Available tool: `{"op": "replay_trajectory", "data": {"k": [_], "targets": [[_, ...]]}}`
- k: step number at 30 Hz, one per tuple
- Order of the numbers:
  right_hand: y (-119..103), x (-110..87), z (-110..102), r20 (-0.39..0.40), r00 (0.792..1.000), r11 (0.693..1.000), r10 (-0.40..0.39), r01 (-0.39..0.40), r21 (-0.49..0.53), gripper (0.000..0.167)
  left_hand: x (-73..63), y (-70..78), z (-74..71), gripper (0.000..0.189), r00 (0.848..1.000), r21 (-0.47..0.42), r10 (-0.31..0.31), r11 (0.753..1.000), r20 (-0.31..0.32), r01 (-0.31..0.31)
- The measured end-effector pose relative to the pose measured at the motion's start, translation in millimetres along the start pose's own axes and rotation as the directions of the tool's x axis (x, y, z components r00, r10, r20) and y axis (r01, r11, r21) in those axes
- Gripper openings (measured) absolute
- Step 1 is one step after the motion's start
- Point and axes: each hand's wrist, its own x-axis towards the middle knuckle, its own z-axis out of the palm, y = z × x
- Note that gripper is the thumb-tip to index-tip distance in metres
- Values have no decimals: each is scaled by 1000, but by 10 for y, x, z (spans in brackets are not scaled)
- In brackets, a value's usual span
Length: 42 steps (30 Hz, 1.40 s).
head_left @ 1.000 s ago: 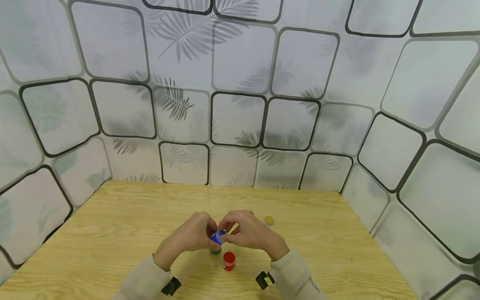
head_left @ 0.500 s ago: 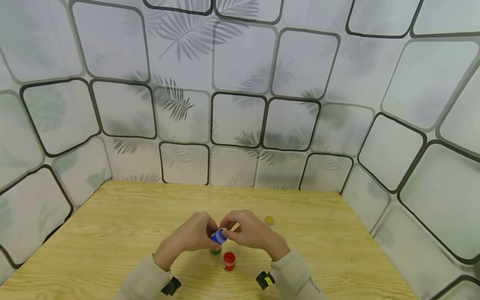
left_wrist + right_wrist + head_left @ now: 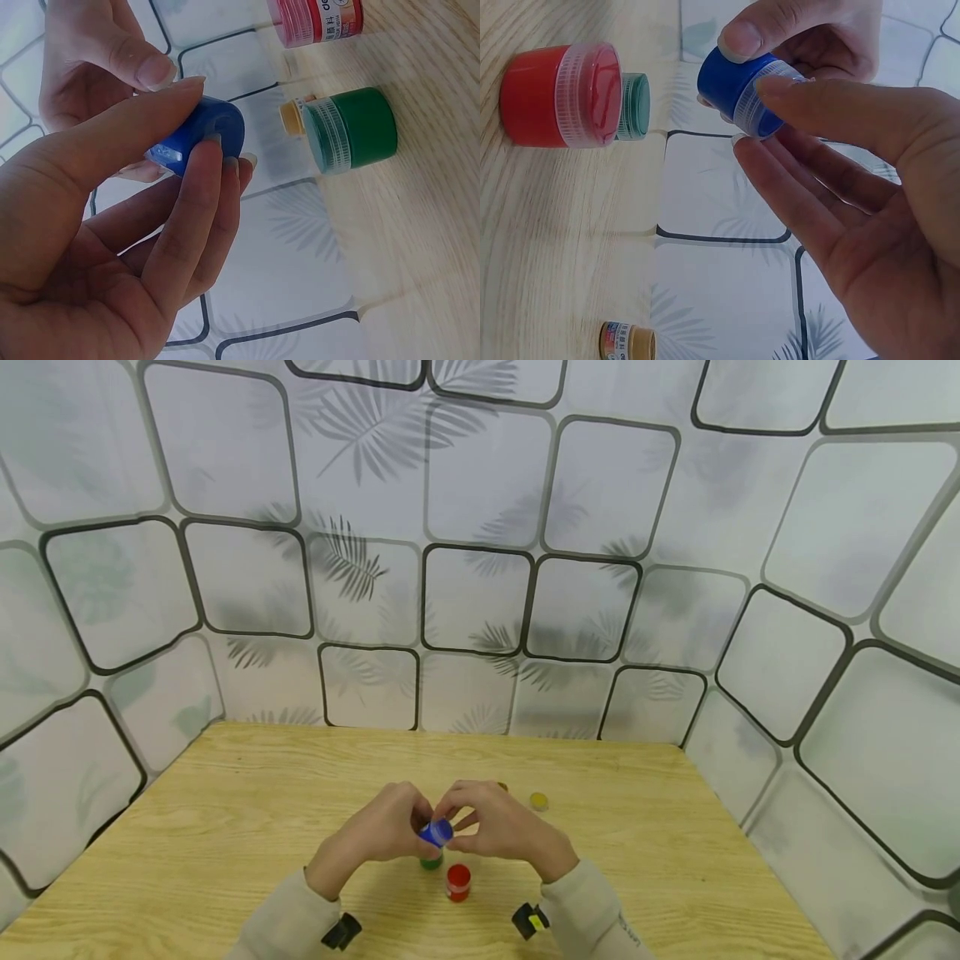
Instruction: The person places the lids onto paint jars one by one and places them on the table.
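Note:
Between both hands, raised over the table, is a small blue paint jar [image 3: 437,832] with a clear ribbed lid [image 3: 751,105], tilted toward the right hand. My left hand [image 3: 386,827] grips its blue base, with thumb and fingertips around it in the left wrist view. My right hand [image 3: 504,822] pinches the lid, its thumb on the ribbed side and a fingertip at the opposite edge. Just below the hands stand a red paint jar [image 3: 458,882] and a green paint jar [image 3: 431,862], the green one partly hidden by the left hand.
A yellow jar [image 3: 538,802] stands farther back to the right on the wooden table [image 3: 637,860]. Another brownish jar [image 3: 502,787] is mostly hidden behind the right hand. A patterned curtain [image 3: 480,602] encloses the table's back and sides.
My right thumb and fingers have shifted around the lid, spreading farther apart and uncovering more of the jar. My left hand stays nearly still, and the standing jars have not moved.

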Motion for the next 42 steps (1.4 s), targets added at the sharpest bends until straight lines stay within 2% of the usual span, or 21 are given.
{"op": "replay_trajectory", "data": {"k": [8, 14, 18, 21, 28, 33, 42], "targets": [[17, -3, 8, -13, 1000, 1000, -19, 19, 3, 24, 0, 10, 7, 12, 1000, -11, -1, 1000, 1, 1], [-3, -3, 1, -29, 999, 999, 21, -22, -32, 22, -1, 18, 6, 12, 1000, -11, -1, 1000, -4, 1], [-11, 0, -3, -34, 999, 998, 18, -20, -63, 20, 1, 23, 5, 11, 1000, -3, 2, 1000, -3, -2], [-8, 0, -1, -38, 999, 997, 12, -15, -72, 18, 0, 28, 7, 12, 1000, 0, 6, 1000, -3, -6], [6, -1, 15, -49, 997, 995, 52, -56, -79, 14, 5, 29, 19, 13, 1000, 4, 12, 1000, -4, -12], [21, 1, 20, -52, 997, 995, 58, -63, -80, 16, 6, 26, 26, 12, 1000, 13, 16, 1000, -4, -16], [4, -8, 2, -54, 999, 998, 9, -13, -61, 26, -2, 22, 3, 13, 1000, 0, -5, 1000, 2, 5]]}}
